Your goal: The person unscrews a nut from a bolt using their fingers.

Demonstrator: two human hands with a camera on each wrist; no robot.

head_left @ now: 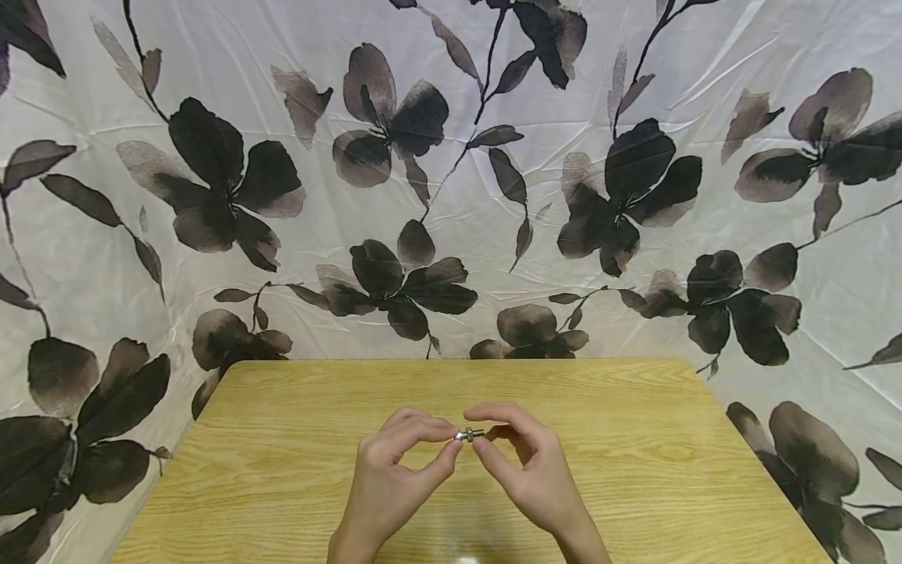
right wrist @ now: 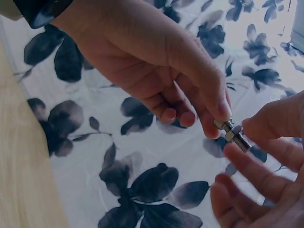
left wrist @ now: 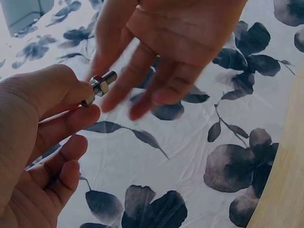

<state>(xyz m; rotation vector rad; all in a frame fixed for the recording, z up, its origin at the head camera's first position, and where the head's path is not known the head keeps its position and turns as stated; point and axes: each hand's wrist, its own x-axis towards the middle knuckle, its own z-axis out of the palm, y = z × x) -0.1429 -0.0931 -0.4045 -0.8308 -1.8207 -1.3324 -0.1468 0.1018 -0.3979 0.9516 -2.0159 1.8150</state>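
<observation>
My left hand (head_left: 398,470) pinches the head of a small metal bolt (head_left: 478,433) between thumb and forefinger. A hex nut (left wrist: 100,86) sits partway along the bolt's threaded shank, whose free end points toward the right hand. In the right wrist view, the nut (right wrist: 233,133) shows a gap of thread between it and the held head. My right hand (head_left: 524,466) is beside the threaded end, thumb and forefinger parted around it. Its thumb is very close to the bolt tip; whether it touches cannot be told. Its other fingers are loosely bent.
Both hands are above a wooden table (head_left: 282,439) with light grain. White cloth (head_left: 493,329) printed with dark flowers hangs behind it and at its sides. A dark band (right wrist: 47,12) is around the left wrist.
</observation>
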